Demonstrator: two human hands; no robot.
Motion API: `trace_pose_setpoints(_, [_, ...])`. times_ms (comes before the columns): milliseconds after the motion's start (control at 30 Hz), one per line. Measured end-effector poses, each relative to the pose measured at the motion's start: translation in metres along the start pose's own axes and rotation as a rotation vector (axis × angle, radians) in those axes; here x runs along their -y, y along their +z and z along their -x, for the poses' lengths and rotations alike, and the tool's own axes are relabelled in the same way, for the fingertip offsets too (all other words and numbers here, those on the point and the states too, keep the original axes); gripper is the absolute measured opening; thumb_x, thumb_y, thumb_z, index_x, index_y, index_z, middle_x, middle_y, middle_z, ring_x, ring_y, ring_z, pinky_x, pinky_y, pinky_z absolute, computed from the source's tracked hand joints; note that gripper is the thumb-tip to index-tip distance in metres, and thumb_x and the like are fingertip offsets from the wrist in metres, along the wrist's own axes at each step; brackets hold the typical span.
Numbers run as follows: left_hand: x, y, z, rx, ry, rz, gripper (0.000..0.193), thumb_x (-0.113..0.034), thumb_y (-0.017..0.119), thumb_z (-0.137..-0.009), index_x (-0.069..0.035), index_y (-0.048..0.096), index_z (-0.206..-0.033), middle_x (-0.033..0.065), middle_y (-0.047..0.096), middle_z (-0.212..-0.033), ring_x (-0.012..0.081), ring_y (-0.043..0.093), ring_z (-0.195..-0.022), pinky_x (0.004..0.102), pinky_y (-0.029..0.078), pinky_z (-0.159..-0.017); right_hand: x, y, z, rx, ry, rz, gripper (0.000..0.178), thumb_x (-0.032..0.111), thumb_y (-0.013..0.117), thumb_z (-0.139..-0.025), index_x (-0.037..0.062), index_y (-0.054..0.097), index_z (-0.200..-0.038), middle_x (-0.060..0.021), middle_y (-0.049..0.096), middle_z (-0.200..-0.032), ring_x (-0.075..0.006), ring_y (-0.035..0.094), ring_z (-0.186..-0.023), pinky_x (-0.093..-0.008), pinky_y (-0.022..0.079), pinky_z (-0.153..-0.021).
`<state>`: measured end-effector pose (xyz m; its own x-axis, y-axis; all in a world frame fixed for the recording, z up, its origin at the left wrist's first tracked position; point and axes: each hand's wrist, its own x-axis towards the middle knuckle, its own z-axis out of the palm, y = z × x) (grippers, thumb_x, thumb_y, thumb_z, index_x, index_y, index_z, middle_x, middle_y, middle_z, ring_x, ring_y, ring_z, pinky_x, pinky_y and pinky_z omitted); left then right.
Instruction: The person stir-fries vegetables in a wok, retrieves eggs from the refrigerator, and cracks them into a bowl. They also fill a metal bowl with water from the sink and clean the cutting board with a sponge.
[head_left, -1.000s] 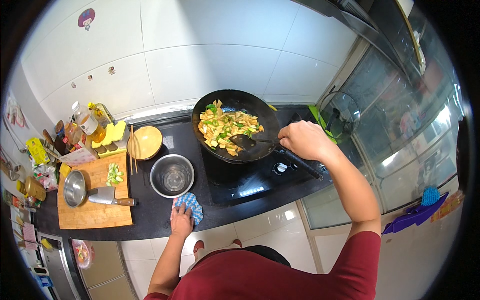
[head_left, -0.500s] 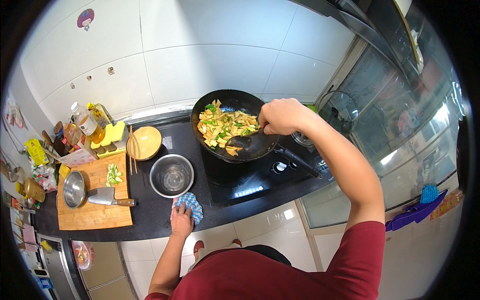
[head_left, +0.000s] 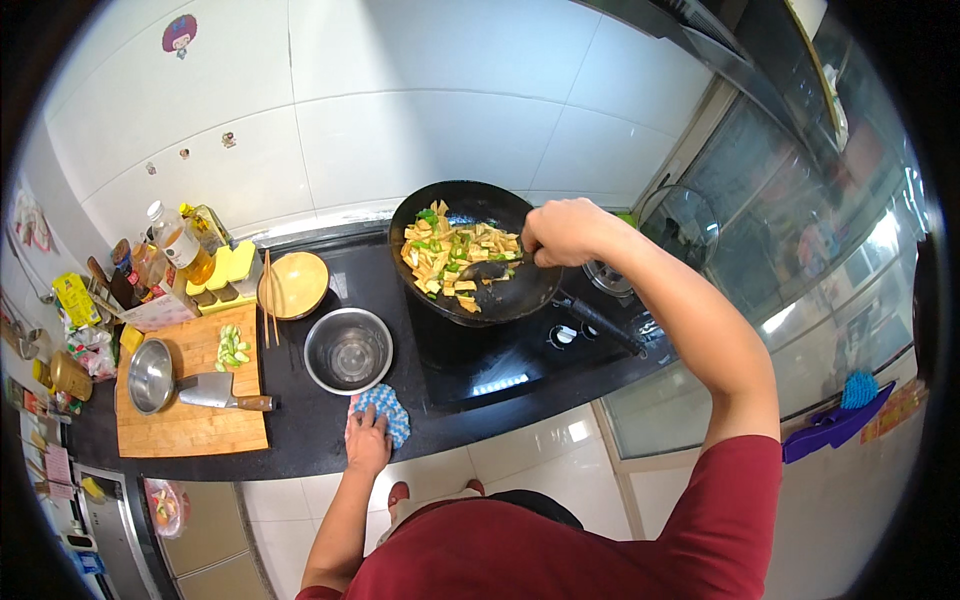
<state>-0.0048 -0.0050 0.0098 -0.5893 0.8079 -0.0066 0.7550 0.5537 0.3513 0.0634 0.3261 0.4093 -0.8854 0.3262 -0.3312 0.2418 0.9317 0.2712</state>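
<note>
My right hand (head_left: 570, 232) is closed around the handle of a dark spatula (head_left: 487, 270), its handle mostly covered by my fingers. The spatula's head lies in the black wok (head_left: 525, 296) among beige, sliced food pieces (head_left: 455, 250) mixed with green slices. At the counter's front edge, my left hand (head_left: 368, 443) rests with spread fingers on a blue-and-white checked cloth (head_left: 392, 412). Just behind the cloth stands a steel bowl (head_left: 349, 386) that looks empty.
Chopsticks (head_left: 268, 300) lie across a yellow bowl (head_left: 303, 284). A cutting board (head_left: 190, 436) carries a cleaver (head_left: 212, 391), a small metal bowl (head_left: 151, 376) and green slices (head_left: 233, 348). Bottles (head_left: 183, 250) stand behind. A glass lid (head_left: 680, 226) leans right of the wok.
My right hand has shifted slightly, and the spatula's head has moved a little up and right in the wok. Some food pieces lie differently. My left hand stays on the cloth.
</note>
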Motion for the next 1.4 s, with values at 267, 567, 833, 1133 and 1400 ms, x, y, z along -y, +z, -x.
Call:
trace_pose_setpoints(267, [-0.002, -0.004, -0.002, 0.017, -0.007, -0.016, 0.043, -0.017, 0.072, -0.074, -0.010, 0.066, -0.117, 0.0140, 0.047, -0.143, 0.0382, 0.045, -0.124, 0.0462, 0.045, -0.101, 0.005, 0.045, 0.026, -0.152, 0.056, 0.095, 0.018, 0.019, 0.062, -0.081, 0.0082, 0.073, -0.090, -0.0159, 0.072, -0.088, -0.0315, 0.070, -0.087, -0.0419, 0.056, -0.074])
trace_pose_setpoints(567, [-0.001, -0.005, 0.000, 0.097, -0.071, 0.021, 0.048, -0.020, 0.072, -0.076, -0.013, 0.064, -0.123, 0.0123, 0.044, -0.146, 0.0344, 0.042, -0.127, 0.0473, 0.036, -0.108, -0.084, 0.059, 0.059, -0.253, 0.465, -0.470, 0.027, 0.027, 0.063, -0.085, 0.0117, 0.072, -0.106, -0.0154, 0.071, -0.099, -0.0321, 0.068, -0.095, -0.0423, 0.053, -0.085])
trace_pose_setpoints(833, [0.000, -0.001, -0.002, 0.053, -0.038, -0.015, 0.045, -0.019, 0.073, -0.075, -0.012, 0.065, -0.120, 0.0129, 0.046, -0.143, 0.0350, 0.044, -0.125, 0.0462, 0.044, -0.102, -0.088, 0.104, -0.039, -0.222, 0.537, -1.150, 0.024, 0.018, 0.058, -0.091, 0.0025, 0.068, -0.106, -0.0057, 0.061, -0.070, -0.0106, 0.053, -0.047, -0.0256, 0.036, -0.039])
trace_pose_setpoints(1133, [0.000, 0.001, -0.002, 0.035, -0.041, -0.007, 0.047, -0.019, 0.073, -0.074, -0.012, 0.065, -0.120, 0.0130, 0.046, -0.144, 0.0355, 0.044, -0.124, 0.0460, 0.043, -0.102, -0.027, 0.086, -0.022, -0.391, 0.009, -0.498, 0.038, 0.022, 0.069, -0.081, 0.0126, 0.067, -0.118, -0.0185, 0.069, -0.103, -0.0358, 0.065, -0.097, -0.0428, 0.051, -0.087])
trace_pose_setpoints(1400, [0.002, 0.002, -0.004, 0.039, -0.021, 0.033, 0.046, -0.020, 0.072, -0.075, -0.012, 0.065, -0.119, 0.0122, 0.046, -0.143, 0.0377, 0.043, -0.125, 0.0475, 0.038, -0.105, -0.035, 0.050, 0.066, -0.283, 0.007, -0.166, 0.038, 0.013, 0.071, -0.078, 0.0203, 0.067, -0.115, -0.0120, 0.061, -0.094, -0.0320, 0.064, -0.088, -0.0427, 0.052, -0.077])
